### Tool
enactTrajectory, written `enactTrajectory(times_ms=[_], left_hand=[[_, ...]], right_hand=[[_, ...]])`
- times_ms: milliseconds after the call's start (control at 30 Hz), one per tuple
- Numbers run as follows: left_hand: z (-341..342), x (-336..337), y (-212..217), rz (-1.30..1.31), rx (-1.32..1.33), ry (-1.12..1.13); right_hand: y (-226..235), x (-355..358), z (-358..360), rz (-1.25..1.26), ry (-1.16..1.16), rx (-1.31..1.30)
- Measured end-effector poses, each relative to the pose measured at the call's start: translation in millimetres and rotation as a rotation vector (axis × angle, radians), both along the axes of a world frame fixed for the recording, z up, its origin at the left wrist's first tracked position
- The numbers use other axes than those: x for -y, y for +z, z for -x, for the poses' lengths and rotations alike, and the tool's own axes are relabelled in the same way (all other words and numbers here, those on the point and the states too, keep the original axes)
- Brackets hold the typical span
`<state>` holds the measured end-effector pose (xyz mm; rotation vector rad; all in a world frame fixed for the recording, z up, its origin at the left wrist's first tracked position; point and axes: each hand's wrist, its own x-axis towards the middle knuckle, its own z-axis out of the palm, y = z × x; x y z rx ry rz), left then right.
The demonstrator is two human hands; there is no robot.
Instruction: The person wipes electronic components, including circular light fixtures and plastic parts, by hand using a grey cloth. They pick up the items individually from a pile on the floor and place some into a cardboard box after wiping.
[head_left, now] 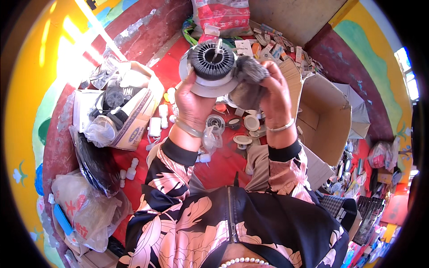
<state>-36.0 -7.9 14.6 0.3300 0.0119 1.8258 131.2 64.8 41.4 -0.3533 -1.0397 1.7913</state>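
Both forearms rise from floral sleeves, each wrist wearing a bangle. The left hand (191, 103) is closed around the white rim of a round lamp fitting (211, 67), holding it up with its black finned heat sink facing the camera. Just right of the fitting, the right hand (273, 91) clutches a grey cloth (248, 80) and presses it against the fitting's side. Below the fitting, on the red floor (221, 167), lie small white round lamp parts (251, 122) and white plastic pieces. Left of the fitting stands an open cardboard box (134, 120) stuffed with bagged fittings; right of it gapes a larger empty carton (328, 118). Beyond the fitting lie scattered small packets (277, 47) and a red-and-white sack (222, 15).
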Motion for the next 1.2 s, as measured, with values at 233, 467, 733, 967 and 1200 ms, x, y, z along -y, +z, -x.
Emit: enactTrajectory(times_ms=[233, 467, 733, 967, 1200], left_hand=[[-2.1, -1.3, -1.2, 0.044, -0.006, 0.001], [-0.5, -1.5, 0.2, 0.060, -0.020, 0.010], [-2.9, -3.0, -3.0, 0.125, -0.056, -0.101], [-5.7, -1.0, -4.5, 0.169, -0.070, -0.156], [-4.4, -3.8, -5.7, 0.204, -0.078, -0.099]], right_hand=[[-5.8, 23.2, 22.9, -0.258, -0.314, 0.381], [12.7, 6.0, -3.3, -0.567, -0.439, 0.495], [19.7, 6.7, -6.8, -1.054, -0.361, 0.844], [26.0, 7.0, -8.9, -1.421, -0.365, 0.991], [19.0, 10.9, 0.4, -1.165, -0.529, 0.885]])
